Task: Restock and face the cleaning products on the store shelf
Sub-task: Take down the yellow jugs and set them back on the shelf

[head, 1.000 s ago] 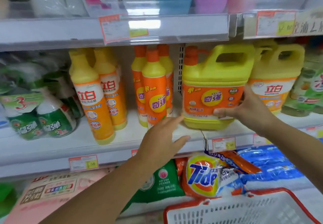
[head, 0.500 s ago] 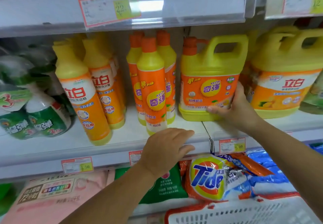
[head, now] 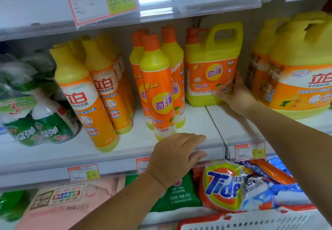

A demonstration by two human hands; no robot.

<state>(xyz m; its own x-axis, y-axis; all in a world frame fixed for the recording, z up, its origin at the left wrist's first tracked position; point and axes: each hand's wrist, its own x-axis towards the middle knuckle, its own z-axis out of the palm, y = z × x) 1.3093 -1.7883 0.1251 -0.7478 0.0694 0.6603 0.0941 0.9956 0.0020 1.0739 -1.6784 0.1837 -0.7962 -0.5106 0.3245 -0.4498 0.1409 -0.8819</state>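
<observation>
Yellow handled detergent jug (head: 212, 68) with orange label, upright, set back on white shelf (head: 195, 122)

I count three tall orange-capped KEON bottles (head: 158, 89) that I can tell apart, and one KEON handled jug (head: 212, 68) to their right. At far right are at least two large Liby jugs (head: 301, 71). On the left, two yellow-capped Liby bottles (head: 80, 93) stand in front; those behind I cannot count. There are two green spray bottles (head: 53, 127), one Tide bag (head: 222, 188) and one basket (head: 260, 220).
</observation>
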